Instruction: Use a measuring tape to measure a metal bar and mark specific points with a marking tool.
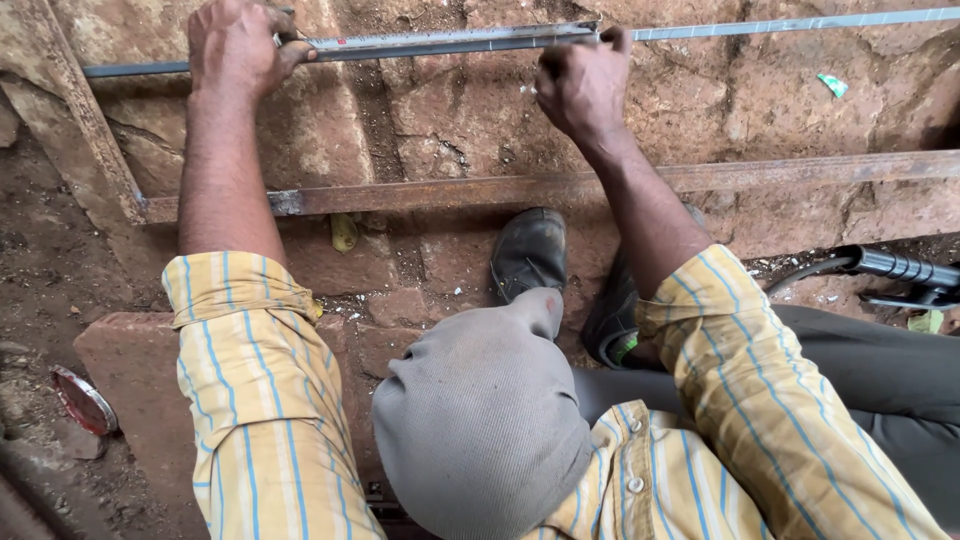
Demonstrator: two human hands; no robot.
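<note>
Left hand (235,45), right hand (582,88): grip clenched on tape measure (455,41) along metal bar (790,24).

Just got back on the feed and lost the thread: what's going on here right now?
A person in a yellow striped shirt crouches over reddish stone ground. The left hand presses a measuring tape against a thin grey metal bar, and the right hand grips tape and bar further along. The tape lies stretched along the bar between the two hands. A rusty flat bar lies parallel, nearer the person's black shoe. A black tool handle rests at the right.
</note>
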